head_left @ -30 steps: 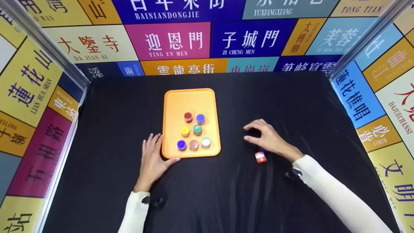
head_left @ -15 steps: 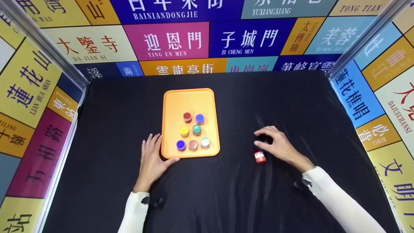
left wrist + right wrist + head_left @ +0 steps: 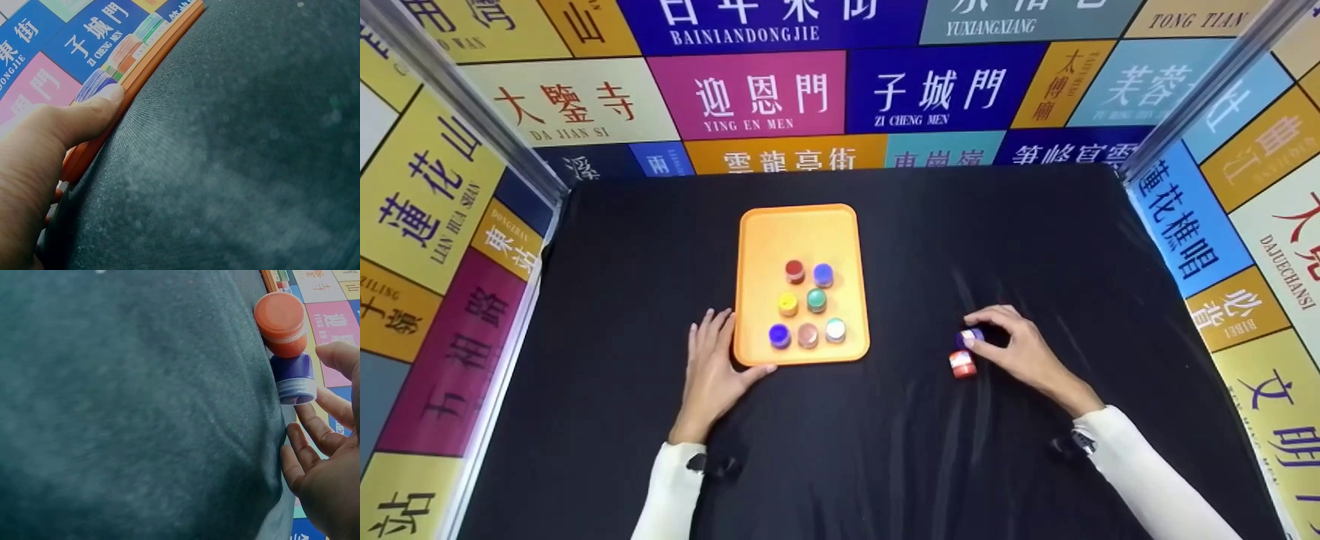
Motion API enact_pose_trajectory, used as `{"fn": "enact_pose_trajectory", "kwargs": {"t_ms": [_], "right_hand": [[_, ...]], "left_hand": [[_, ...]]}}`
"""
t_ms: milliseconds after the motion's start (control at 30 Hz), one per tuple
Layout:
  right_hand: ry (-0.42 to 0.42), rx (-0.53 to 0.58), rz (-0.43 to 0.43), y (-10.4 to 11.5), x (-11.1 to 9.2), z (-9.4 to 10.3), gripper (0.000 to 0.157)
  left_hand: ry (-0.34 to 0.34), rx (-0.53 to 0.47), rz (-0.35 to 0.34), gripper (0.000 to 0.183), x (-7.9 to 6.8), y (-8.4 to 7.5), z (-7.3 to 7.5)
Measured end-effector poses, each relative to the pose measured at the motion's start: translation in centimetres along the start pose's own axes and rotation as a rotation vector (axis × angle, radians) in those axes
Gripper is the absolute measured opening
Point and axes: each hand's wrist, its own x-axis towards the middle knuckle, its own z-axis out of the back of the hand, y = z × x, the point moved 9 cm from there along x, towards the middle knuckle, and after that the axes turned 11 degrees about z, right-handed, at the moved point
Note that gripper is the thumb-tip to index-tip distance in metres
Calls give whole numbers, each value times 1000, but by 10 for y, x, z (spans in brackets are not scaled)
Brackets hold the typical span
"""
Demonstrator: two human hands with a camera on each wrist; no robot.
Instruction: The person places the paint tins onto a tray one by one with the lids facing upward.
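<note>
In the head view, my left hand [image 3: 711,375] rests at the near left corner of the orange tray [image 3: 801,232], fingers straight along its side. The left thumb [image 3: 107,104] lies against the tray's near rim [image 3: 146,70] in the left wrist view. My right hand [image 3: 1024,349] has its thumb and fingers around a small purple paint jar [image 3: 973,335]. From the right wrist, this jar [image 3: 293,374] lies on its side, its ridged lid toward the fingers; the thumb [image 3: 340,360] stands apart from it. A red paint jar [image 3: 962,364] lies close beside it.
Several paint jars stand on the tray: dark red [image 3: 795,271], light purple [image 3: 823,274], yellow [image 3: 787,304], green [image 3: 817,300], blue-violet [image 3: 779,335], brown [image 3: 808,335] and white [image 3: 835,330]. Black cloth [image 3: 840,450] covers the table. Printed walls [image 3: 750,94] enclose it.
My right hand has moved right and toward the near side, down to the purple jar, its thumb and fingers now around it. The left hand and the tray have stayed in place.
</note>
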Motion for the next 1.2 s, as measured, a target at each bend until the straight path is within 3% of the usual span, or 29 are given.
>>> {"fn": "enact_pose_trajectory", "kwargs": {"t_ms": [200, 467, 767, 1200], "right_hand": [[-15, 27, 32, 3, -5, -1, 39], [31, 49, 89, 0, -10, -2, 44], [80, 4, 64, -7, -12, -2, 51], [83, -63, 25, -9, 8, 4, 42]], "left_hand": [[10, -8, 15, 115, 1, 3, -1], [0, -11, 7, 115, -1, 1, 0], [-11, -19, -14, 115, -2, 0, -1], [17, 1, 15, 115, 1, 2, -1]]}}
